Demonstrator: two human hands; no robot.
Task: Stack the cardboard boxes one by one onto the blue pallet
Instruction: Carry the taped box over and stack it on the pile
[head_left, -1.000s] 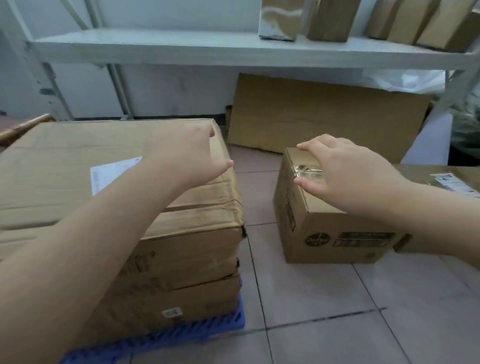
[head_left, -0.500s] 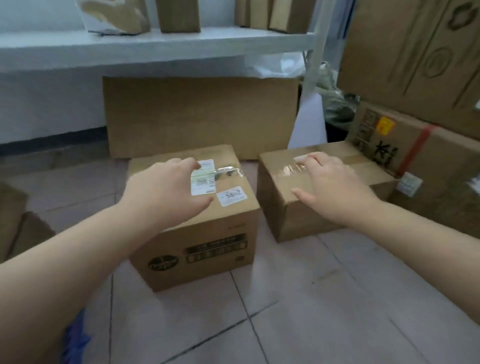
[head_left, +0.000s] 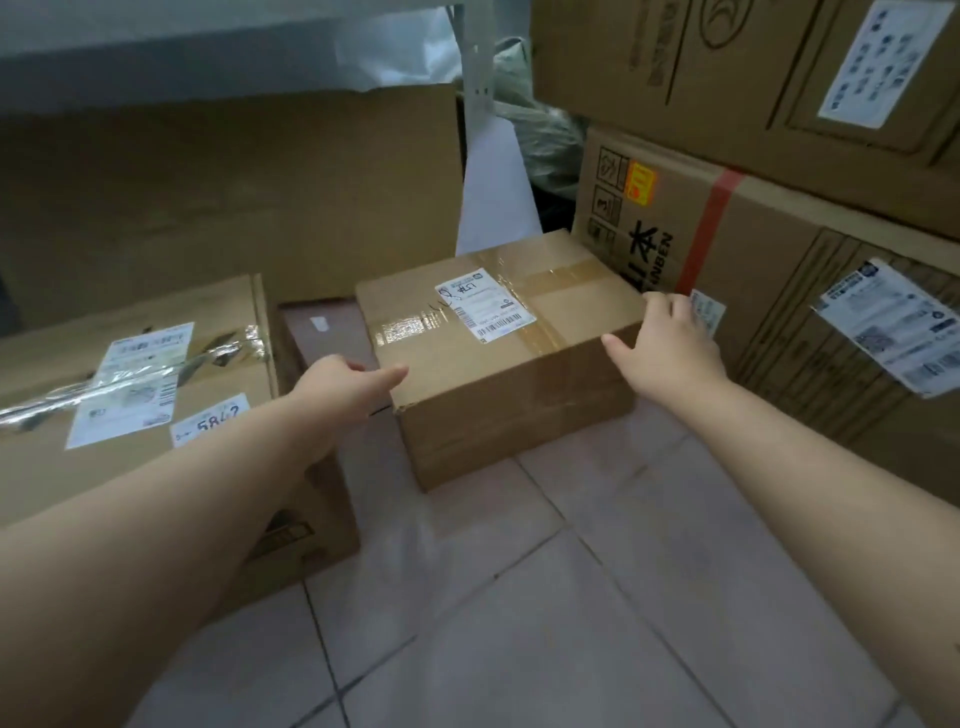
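A taped cardboard box (head_left: 498, 374) with a white shipping label sits on the tiled floor in the middle. My left hand (head_left: 343, 389) reaches to its near left corner, fingers apart, fingertips at the top edge. My right hand (head_left: 670, 348) lies against its right side, fingers spread over the right top edge. Neither hand has closed around the box. A second, lower box (head_left: 150, 410) with several labels stands at the left, partly under my left forearm. The blue pallet is out of view.
Large cartons (head_left: 779, 249) are stacked along the right, close to the middle box. A flat cardboard sheet (head_left: 234, 192) leans against the wall under a white shelf (head_left: 156, 57). Grey floor tiles (head_left: 545, 623) fill the foreground.
The view has swung right, away from the pallet stack. Both hands moved from hovering over the boxes to the two sides of the middle box.
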